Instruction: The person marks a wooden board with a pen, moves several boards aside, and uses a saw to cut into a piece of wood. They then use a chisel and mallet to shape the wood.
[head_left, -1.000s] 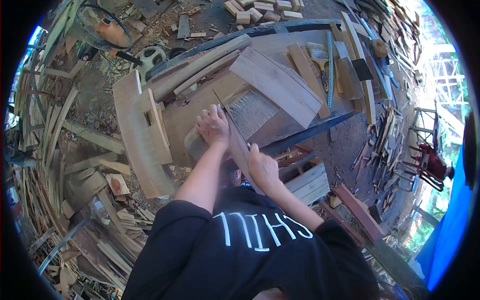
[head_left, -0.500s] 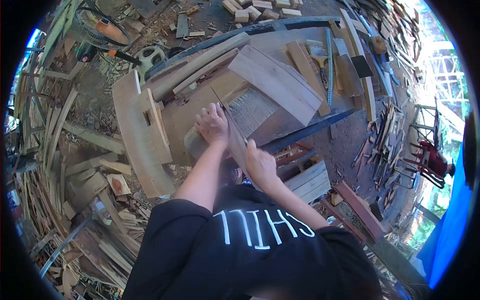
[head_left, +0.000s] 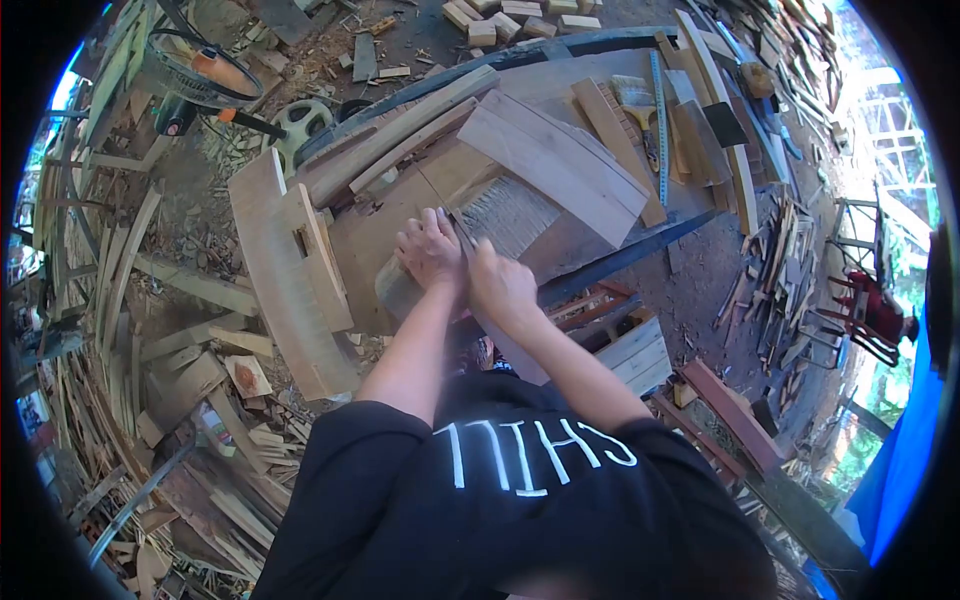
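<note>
My left hand presses down on a pale wood block, its fingers curled over the wood. Right beside it, my right hand is closed around a long, flat, blade-like tool, whose lower part shows below the hands, toward my body. The grip itself is mostly hidden by my fingers. Just beyond both hands lies a rough piece of wood with many cut lines across it. A wide smooth board overlaps that area on the workbench.
Long wood strips lie along the bench's far left. A brush, a blue ruler and more boards are at the right. A fan stands at upper left. A curved plank borders the left side. Scrap wood covers the floor.
My right hand has moved up and left, closer to my left hand, together with the tool. My left hand stays on the block. The view has shifted slightly.
</note>
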